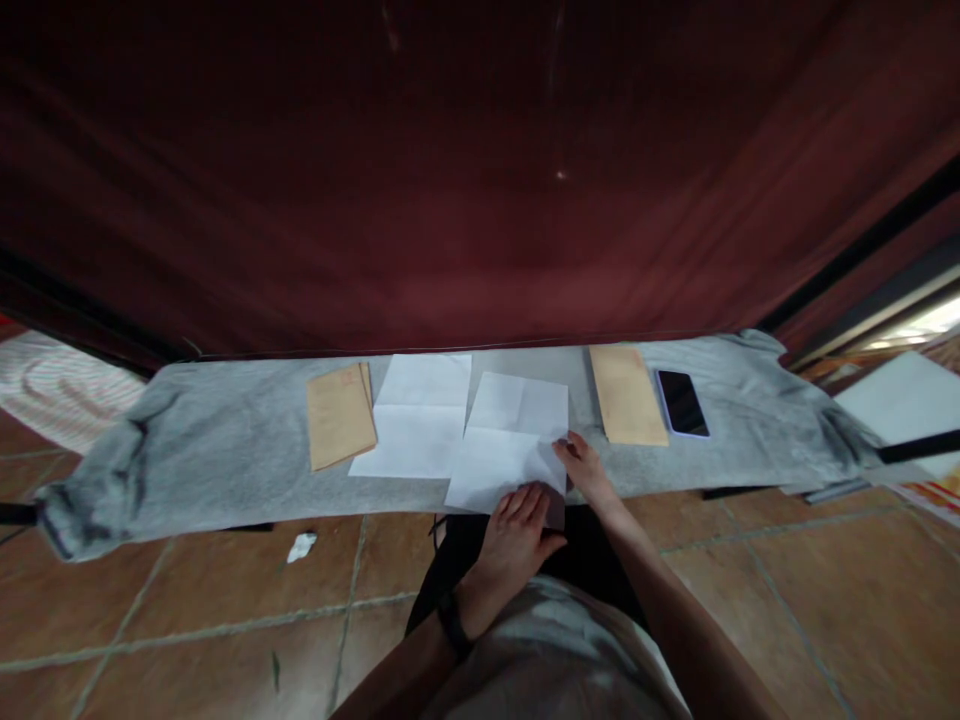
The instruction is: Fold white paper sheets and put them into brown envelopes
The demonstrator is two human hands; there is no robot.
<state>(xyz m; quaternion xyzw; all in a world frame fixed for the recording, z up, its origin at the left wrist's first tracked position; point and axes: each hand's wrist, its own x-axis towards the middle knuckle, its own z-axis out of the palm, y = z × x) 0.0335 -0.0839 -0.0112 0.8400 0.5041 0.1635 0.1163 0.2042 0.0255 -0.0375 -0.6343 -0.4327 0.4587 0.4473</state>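
Observation:
A creased white sheet of paper [501,455] lies in front of me on the grey cloth, its near edge reaching past the cloth's front. My left hand [519,530] rests flat on the near part of this sheet, thumb stretched to the side. At the sheet's right edge, my right hand [581,466] has its fingers closed on the paper. Left of it lies a second creased sheet [420,425], with its left edge close against brown envelopes [341,418]. Another brown envelope [628,395] lies to the right of my right hand.
A phone [682,403] with a dark screen lies beside the right envelope. The grey cloth [232,430] covers a narrow surface backed by a dark red curtain [465,200]. A crumpled white scrap [301,547] is on the tiled floor [247,600].

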